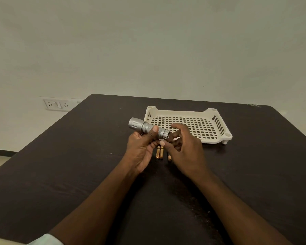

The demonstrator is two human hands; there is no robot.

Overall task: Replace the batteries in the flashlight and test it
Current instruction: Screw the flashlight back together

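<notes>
A silver metal flashlight (145, 127) is held above the dark table, its head pointing up and left. My left hand (141, 149) grips its body, thumb across the knurled middle. My right hand (182, 147) is at the tail end, fingers curled around the end cap; whether they pinch it is hard to tell. Two gold batteries (159, 152) lie side by side on the table under my hands. A third battery (169, 157) lies just right of them, partly hidden by my right hand.
A cream perforated plastic tray (217, 119) with nothing in it stands behind my hands, toward the right. The dark table (78, 165) ends at the far wall. A white socket plate (57, 104) is on the wall at left.
</notes>
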